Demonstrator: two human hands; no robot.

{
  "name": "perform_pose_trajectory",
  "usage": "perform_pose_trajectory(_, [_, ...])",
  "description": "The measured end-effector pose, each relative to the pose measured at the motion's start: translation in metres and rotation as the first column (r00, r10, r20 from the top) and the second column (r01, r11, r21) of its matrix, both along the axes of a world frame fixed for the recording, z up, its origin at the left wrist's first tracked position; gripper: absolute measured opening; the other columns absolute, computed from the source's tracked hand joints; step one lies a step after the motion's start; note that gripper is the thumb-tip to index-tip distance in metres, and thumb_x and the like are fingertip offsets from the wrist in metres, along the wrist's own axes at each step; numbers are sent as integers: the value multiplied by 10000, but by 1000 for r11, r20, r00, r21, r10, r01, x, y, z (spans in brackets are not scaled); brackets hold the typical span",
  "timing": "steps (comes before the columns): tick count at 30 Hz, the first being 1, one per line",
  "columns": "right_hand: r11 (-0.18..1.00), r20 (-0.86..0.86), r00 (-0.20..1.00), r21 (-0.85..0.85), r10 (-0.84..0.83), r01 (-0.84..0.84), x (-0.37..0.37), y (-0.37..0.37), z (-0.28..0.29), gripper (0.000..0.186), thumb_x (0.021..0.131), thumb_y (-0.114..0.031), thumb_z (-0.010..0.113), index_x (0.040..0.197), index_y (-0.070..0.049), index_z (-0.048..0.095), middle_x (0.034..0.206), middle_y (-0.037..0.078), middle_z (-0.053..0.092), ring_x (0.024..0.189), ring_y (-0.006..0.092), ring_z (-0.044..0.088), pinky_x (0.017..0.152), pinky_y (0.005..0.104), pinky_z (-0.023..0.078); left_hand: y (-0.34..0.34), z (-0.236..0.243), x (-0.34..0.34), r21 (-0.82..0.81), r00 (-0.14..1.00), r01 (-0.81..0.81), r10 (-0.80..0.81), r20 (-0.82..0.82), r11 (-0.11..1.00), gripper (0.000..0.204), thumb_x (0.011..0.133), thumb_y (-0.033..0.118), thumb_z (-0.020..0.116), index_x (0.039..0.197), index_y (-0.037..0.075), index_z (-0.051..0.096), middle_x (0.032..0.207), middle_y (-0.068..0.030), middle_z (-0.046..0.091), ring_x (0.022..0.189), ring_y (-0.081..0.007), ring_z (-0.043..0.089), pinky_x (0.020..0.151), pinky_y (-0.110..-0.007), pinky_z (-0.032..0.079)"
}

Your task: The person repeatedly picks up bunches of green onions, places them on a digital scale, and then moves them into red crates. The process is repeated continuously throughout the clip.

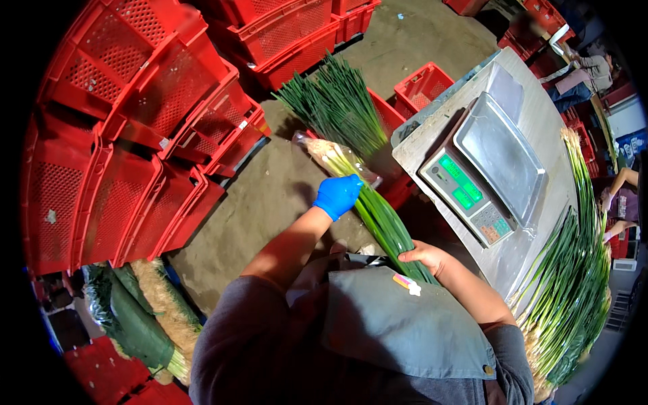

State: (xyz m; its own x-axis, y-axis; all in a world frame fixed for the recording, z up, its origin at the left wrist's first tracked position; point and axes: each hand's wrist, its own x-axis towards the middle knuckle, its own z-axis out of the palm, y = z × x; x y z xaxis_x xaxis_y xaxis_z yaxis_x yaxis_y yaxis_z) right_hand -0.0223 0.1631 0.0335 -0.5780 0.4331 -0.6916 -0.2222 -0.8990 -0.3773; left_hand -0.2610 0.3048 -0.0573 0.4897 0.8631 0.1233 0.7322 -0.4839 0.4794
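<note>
A long bunch of green onions [381, 216] slants across in front of my body, its pale root end up and to the left. Clear plastic wrap [317, 145] surrounds the roots. My left hand [339, 196], in a blue glove, is closed around the bunch just below the white part. Farther down, my bare right hand [426, 256] grips the green leaves near my grey apron [405, 324]. Just beyond the bunch, more green onions [344, 104] stand leaves-up in a red crate [386, 115].
At right, a table [422, 138] carries a scale [466, 179] with a metal pan and a large pile of green onions [567, 270]. Stacked red crates [135, 135] rise at left. Wrapped bundles [138, 324] lie lower left. Other people [594, 74] are at far right.
</note>
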Motion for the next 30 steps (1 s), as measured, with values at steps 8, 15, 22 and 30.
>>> perform_pose_trajectory(8, [1000,-36,999,-18,-20,20,21,40,-20,606,732,-93,697,1284,-56,451,1120,110,584,990,223,589,868,393,479,-28,35,23,56,964,164,-172,203,985,180,861,252,521,751,122,578,665,-134,593,574,-329,588,483,-453,443])
perform_pose_trajectory(15, [955,31,998,-292,59,-47,23,90,-52,404,784,-230,673,1126,-42,569,994,115,646,823,207,637,701,351,540,-4,23,38,-90,884,401,-360,299,912,230,874,284,529,758,86,518,590,-151,560,497,-348,558,423,-459,408])
perform_pose_trajectory(22, [893,147,983,-421,-107,160,-29,196,-66,430,826,-369,621,1124,-60,587,974,105,666,798,229,652,717,378,546,116,-15,-4,-175,883,366,-282,375,914,241,876,302,538,764,90,517,629,-174,553,555,-388,553,452,-482,400])
perform_pose_trajectory(30, [966,186,958,-96,-219,239,-45,342,-33,933,756,-782,332,1345,-59,360,1357,82,397,1131,226,459,817,518,486,288,-51,-21,-410,949,149,-14,315,900,215,863,264,535,831,56,577,789,-206,591,724,-371,577,610,-435,441])
